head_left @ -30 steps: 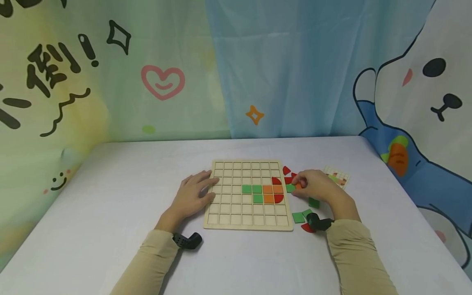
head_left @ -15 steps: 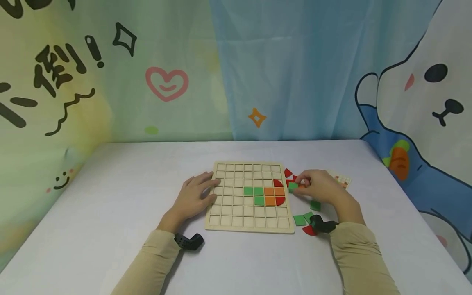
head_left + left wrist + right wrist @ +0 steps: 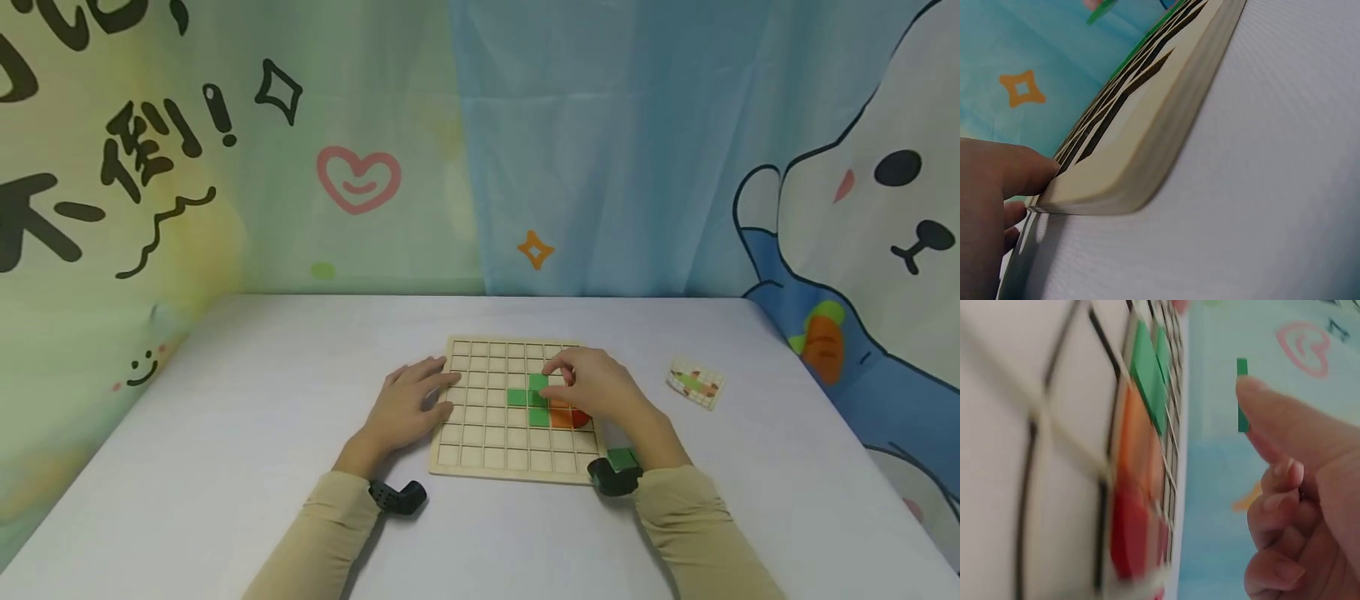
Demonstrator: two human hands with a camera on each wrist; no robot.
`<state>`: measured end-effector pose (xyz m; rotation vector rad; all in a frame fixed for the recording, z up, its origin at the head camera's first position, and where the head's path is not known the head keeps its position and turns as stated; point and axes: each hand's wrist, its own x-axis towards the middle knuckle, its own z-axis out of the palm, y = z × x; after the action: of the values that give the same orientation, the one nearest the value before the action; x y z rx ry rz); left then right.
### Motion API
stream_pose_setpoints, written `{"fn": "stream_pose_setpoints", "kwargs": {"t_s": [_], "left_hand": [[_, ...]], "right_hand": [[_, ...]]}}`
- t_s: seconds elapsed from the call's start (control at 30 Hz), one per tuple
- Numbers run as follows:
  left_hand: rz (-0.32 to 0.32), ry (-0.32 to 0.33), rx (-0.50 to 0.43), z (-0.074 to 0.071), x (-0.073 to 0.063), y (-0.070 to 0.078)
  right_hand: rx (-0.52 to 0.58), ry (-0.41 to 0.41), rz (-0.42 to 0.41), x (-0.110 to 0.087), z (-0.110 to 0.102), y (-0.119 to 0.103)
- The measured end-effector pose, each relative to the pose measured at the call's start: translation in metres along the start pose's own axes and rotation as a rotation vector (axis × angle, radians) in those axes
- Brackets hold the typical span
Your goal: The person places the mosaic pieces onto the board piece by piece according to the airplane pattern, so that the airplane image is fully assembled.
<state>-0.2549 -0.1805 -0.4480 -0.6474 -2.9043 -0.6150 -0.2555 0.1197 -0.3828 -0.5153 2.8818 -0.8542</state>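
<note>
My left hand (image 3: 405, 408) rests at the left edge of a square wooden grid board (image 3: 480, 433), its fingers relaxed. The left wrist view shows a fingertip (image 3: 1038, 175) touching the board's corner. Over the board, my right hand (image 3: 596, 387) pinches a green square tile (image 3: 538, 382) between thumb and fingers. The right wrist view has this tile (image 3: 1242, 419) edge-on, apart from the board, the other fingers curled. Below it, green tiles (image 3: 516, 397), orange tiles (image 3: 560, 417) and a red rounded piece (image 3: 581, 418) sit in the grid; my right hand hides part of them.
A small printed pattern card (image 3: 696, 383) lies on the white tabletop (image 3: 510, 542) right of the board. Beside my right wrist, a loose green tile (image 3: 622, 457) shows partly behind the black wrist camera (image 3: 615, 477). The right arm covers the spot of other loose pieces.
My right hand has picked up a green tile from right of the board and carried it left over the grid. My left hand stays at the board's edge. The head view has shifted slightly.
</note>
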Motion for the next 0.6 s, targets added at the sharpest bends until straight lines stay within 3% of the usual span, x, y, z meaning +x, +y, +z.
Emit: {"fn": "stream_pose_setpoints", "kwargs": {"t_s": [0.27, 0.6], "left_hand": [[0.008, -0.004, -0.017, -0.001, -0.001, 0.002], [0.002, -0.014, -0.004, 0.0, 0.0, 0.0]], "right_hand": [[-0.047, -0.012, 0.012, 0.02, 0.031, -0.024], [-0.077, -0.033, 0.033, 0.026, 0.044, -0.033]]}}
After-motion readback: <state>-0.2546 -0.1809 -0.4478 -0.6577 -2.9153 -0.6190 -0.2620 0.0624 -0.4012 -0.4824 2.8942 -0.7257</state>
